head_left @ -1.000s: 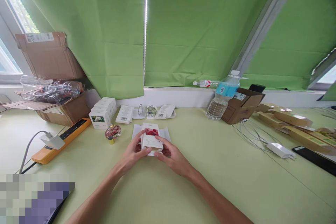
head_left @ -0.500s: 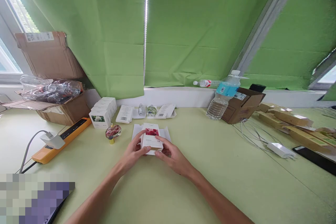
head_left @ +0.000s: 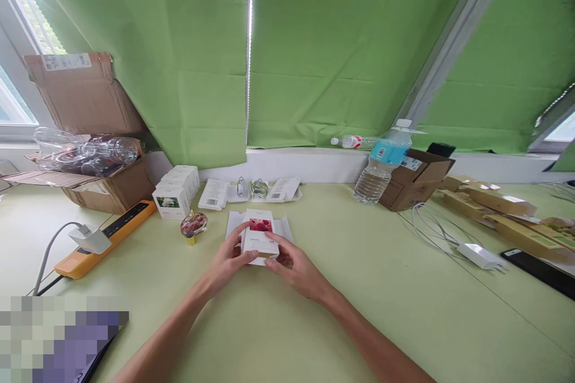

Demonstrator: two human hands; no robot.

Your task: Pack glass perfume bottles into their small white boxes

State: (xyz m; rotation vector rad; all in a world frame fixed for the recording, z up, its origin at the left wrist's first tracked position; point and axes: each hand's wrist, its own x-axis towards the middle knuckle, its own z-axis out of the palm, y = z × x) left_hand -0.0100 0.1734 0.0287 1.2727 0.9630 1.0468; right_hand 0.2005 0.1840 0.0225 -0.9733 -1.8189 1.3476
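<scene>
At centre on the green surface [head_left: 404,293], the left hand [head_left: 227,259] and right hand [head_left: 293,266] are grasping a white box [head_left: 260,243], barely shifting since half a second ago

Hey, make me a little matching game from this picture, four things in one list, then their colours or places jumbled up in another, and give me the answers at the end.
Things:
1. box with the red picture
2. power strip
3. large plastic bottle
4. row of white boxes

Clues:
A. wears a blue label
B. held between the left hand and the right hand
C. shows white flowers on its nearest front
D. orange, with a white adapter plugged in

Pairs: 1-B, 2-D, 3-A, 4-C
</scene>
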